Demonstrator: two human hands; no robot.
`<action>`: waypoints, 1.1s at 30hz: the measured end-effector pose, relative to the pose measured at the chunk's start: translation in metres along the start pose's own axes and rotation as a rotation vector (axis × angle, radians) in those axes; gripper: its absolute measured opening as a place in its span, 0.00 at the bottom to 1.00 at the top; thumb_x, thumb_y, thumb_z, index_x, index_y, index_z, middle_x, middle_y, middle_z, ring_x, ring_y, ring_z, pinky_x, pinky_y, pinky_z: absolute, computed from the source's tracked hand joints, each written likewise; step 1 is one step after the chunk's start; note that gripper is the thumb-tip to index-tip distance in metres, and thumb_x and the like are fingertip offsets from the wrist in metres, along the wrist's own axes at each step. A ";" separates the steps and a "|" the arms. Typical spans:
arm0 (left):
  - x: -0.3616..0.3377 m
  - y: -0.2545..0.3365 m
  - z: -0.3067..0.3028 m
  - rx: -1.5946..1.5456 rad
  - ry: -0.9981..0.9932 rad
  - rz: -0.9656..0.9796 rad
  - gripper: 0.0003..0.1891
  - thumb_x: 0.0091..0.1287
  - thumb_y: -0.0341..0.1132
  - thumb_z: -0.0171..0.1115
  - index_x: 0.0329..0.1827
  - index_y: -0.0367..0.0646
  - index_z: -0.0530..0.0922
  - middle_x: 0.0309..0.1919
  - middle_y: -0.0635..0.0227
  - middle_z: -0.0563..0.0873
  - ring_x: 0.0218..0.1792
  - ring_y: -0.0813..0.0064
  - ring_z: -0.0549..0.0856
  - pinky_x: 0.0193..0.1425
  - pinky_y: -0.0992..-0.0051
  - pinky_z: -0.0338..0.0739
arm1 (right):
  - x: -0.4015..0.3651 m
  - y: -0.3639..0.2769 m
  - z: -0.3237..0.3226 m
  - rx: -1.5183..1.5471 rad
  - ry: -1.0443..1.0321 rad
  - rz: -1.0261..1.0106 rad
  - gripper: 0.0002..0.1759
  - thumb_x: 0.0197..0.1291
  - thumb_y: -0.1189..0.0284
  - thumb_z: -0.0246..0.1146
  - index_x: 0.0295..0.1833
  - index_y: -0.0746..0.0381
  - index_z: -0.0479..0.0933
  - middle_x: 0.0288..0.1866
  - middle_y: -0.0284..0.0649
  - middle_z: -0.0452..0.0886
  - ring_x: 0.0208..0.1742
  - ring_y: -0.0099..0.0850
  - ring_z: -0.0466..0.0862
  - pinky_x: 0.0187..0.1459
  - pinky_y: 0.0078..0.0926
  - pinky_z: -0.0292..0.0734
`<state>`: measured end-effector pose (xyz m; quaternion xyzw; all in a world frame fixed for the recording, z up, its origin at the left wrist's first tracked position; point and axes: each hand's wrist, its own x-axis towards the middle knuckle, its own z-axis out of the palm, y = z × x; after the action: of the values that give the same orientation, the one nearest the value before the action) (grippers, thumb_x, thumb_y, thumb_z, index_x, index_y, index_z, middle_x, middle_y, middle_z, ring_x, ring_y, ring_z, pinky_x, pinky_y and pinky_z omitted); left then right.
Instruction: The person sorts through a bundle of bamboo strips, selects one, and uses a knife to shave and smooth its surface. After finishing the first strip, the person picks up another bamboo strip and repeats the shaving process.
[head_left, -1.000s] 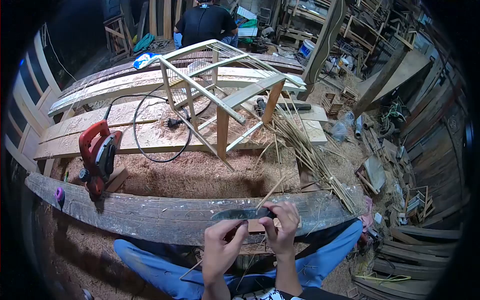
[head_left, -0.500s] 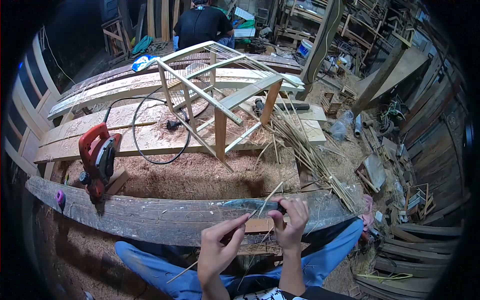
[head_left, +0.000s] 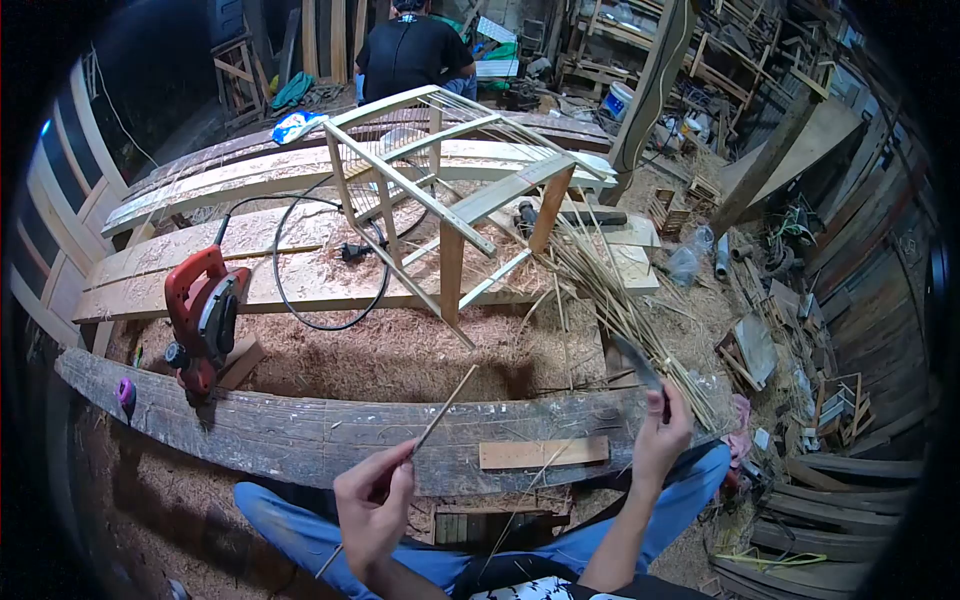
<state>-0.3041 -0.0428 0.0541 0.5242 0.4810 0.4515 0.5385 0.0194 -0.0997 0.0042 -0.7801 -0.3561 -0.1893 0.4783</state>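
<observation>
Pinched in my left hand [head_left: 375,500] is a thin wooden stick [head_left: 447,404], which points up and to the right over the weathered plank [head_left: 300,440]. My right hand [head_left: 661,432] is closed on a knife [head_left: 637,362], its blurred blade pointing up and to the left. Between my hands a small wooden block [head_left: 543,453] lies on the plank, with a thin loose strip [head_left: 535,483] across it. A bundle of thin sticks [head_left: 625,305] rests beyond my right hand. The wooden frame [head_left: 452,265] with strung strips stands on the boards ahead.
A red power planer [head_left: 203,325] stands at the left of the plank, near a purple ring [head_left: 126,393]. A black cable [head_left: 290,318] loops over the shaving-covered boards [head_left: 200,250]. Another person [head_left: 412,55] sits at the back, facing away. Scrap wood fills the right side.
My hands have moved apart, the left one left and down with the stick, the right one right with the knife. The block between them now shows fully. The view has shifted slightly.
</observation>
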 end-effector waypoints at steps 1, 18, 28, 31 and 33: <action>0.001 -0.005 0.003 -0.002 0.000 -0.008 0.13 0.73 0.23 0.60 0.56 0.33 0.86 0.32 0.79 0.81 0.30 0.91 0.73 0.31 0.87 0.65 | -0.003 -0.013 -0.005 0.029 -0.080 -0.009 0.25 0.72 0.50 0.62 0.47 0.64 0.83 0.37 0.43 0.83 0.40 0.45 0.81 0.47 0.43 0.72; 0.016 -0.021 0.045 -0.007 -0.128 0.000 0.09 0.76 0.30 0.63 0.49 0.32 0.85 0.26 0.74 0.83 0.28 0.88 0.78 0.32 0.83 0.72 | -0.047 -0.088 0.015 0.389 -0.472 -0.150 0.22 0.66 0.52 0.67 0.45 0.61 0.84 0.35 0.39 0.84 0.36 0.41 0.82 0.42 0.37 0.73; 0.011 -0.016 0.055 0.157 -0.153 0.081 0.07 0.72 0.30 0.66 0.41 0.33 0.86 0.20 0.65 0.82 0.20 0.85 0.75 0.24 0.76 0.67 | -0.061 -0.102 0.019 0.398 -0.525 -0.302 0.22 0.62 0.51 0.69 0.42 0.61 0.84 0.34 0.38 0.86 0.36 0.40 0.83 0.40 0.37 0.73; 0.010 -0.014 0.055 0.226 -0.135 0.143 0.07 0.70 0.29 0.67 0.40 0.32 0.85 0.21 0.61 0.83 0.20 0.80 0.77 0.25 0.74 0.69 | -0.063 -0.102 0.020 0.405 -0.521 -0.294 0.22 0.62 0.51 0.69 0.42 0.61 0.84 0.34 0.39 0.86 0.36 0.41 0.83 0.40 0.38 0.73; 0.008 -0.011 0.057 0.268 -0.122 0.162 0.07 0.70 0.29 0.68 0.40 0.31 0.85 0.22 0.59 0.83 0.20 0.78 0.78 0.26 0.73 0.70 | -0.063 -0.101 0.019 0.393 -0.517 -0.299 0.22 0.62 0.51 0.69 0.42 0.62 0.84 0.34 0.39 0.85 0.36 0.41 0.83 0.39 0.38 0.72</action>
<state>-0.2471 -0.0429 0.0422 0.6548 0.4594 0.3926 0.4540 -0.0980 -0.0772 0.0165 -0.6345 -0.6051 0.0188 0.4805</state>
